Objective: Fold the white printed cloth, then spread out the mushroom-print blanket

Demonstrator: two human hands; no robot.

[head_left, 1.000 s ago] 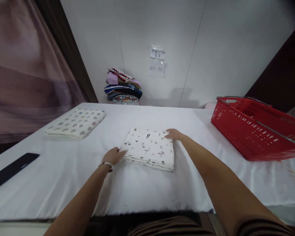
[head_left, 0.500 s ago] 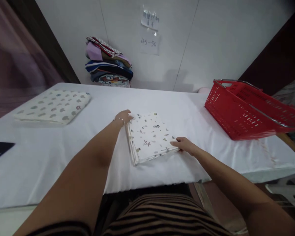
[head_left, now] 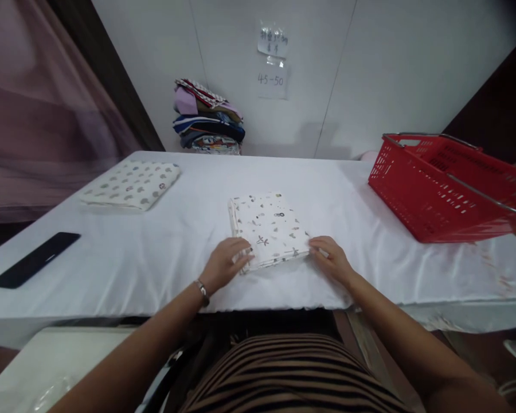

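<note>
A folded white cloth (head_left: 272, 223) with a small printed pattern lies in front of me, its layers stacked in a rough square. At its near left corner, my left hand (head_left: 227, 261) grips the edge between thumb and fingers; a bracelet sits on that wrist. My right hand (head_left: 330, 257) pinches the near right corner, fingers closed on the layers. The cloth stays flat on the white-covered table (head_left: 189, 252).
Another folded patterned cloth (head_left: 131, 184) lies at the back left, with a dark flat object (head_left: 36, 259) nearer. A red basket (head_left: 442, 192) stands on the right. Folded fabrics (head_left: 208, 117) are piled behind the table, against the wall with paper signs (head_left: 272, 77).
My left hand has moved from the cloth's far left corner to its near left corner. My right hand stays at the near right corner. The view has shifted left.
</note>
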